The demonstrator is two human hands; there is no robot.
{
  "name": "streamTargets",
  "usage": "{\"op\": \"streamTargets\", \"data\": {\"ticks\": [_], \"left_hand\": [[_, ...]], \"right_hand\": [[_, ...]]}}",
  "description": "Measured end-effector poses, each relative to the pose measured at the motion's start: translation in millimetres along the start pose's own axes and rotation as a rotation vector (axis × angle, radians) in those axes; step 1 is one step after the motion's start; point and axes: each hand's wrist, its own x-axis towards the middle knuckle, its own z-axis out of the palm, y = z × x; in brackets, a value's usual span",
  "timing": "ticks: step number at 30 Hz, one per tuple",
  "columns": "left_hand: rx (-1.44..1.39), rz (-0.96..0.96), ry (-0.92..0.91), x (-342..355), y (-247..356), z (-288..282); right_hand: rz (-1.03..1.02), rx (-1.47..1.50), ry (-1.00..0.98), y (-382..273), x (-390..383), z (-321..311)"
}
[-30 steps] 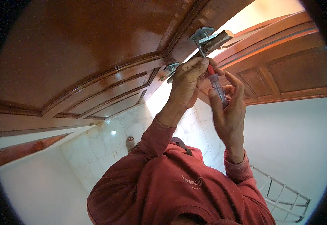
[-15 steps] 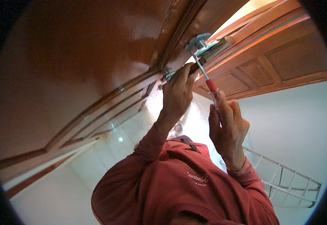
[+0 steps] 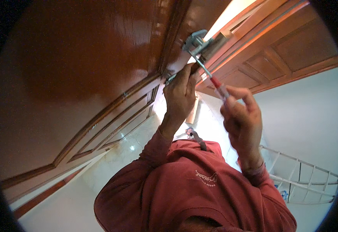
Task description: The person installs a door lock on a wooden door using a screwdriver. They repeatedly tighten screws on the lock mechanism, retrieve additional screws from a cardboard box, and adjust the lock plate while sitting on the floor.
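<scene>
My right hand (image 3: pixel 244 120) is closed around the handle of a screwdriver (image 3: pixel 218 86), which has a red and clear handle. Its metal shaft points up and left, with the tip at a grey metal fitting (image 3: pixel 196 41) by the edge of a glossy brown wooden door (image 3: pixel 99 50). Just below that fitting, my left hand (image 3: pixel 180 92) is against the door's edge, its fingers bent and closed. What they grip is mostly hidden; a small dark brown part shows by the fingertips. A bit of metal (image 3: pixel 170 79) peeks out left of this hand.
A second panelled wooden leaf (image 3: pixel 277 65) stands at the upper right, with a bright gap between it and the door. A white metal rack or ladder (image 3: pixel 300 179) is at the lower right, by a pale wall (image 3: pixel 293 112). Light tiles (image 3: pixel 138 133) cover the floor.
The view has shifted slightly. My right hand has turned on the screwdriver handle, its fingers lifting and changing their hold. My left hand stays at the door's edge.
</scene>
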Motion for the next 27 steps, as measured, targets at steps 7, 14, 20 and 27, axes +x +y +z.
{"op": "streamTargets", "data": {"ticks": [7,14,20,27], "left_hand": [[0.085,-0.038,-0.012,3.5,5.2,4.0],[0.194,-0.074,0.055,0.9,-1.3,11.3],[0.198,-0.158,-0.008,0.4,26.4,2.0],[0.258,-0.288,0.094,-19.7,53.4,19.5]], "right_hand": [[-0.004,0.225,-0.020,28.4,-6.3,41.2],[-0.056,0.057,-0.292,17.8,-45.4,-17.3],[-0.115,-0.022,-0.258,49.8,-67.5,-134.4],[-0.083,-0.005,0.004,81.5,-11.2,-285.9]]}}
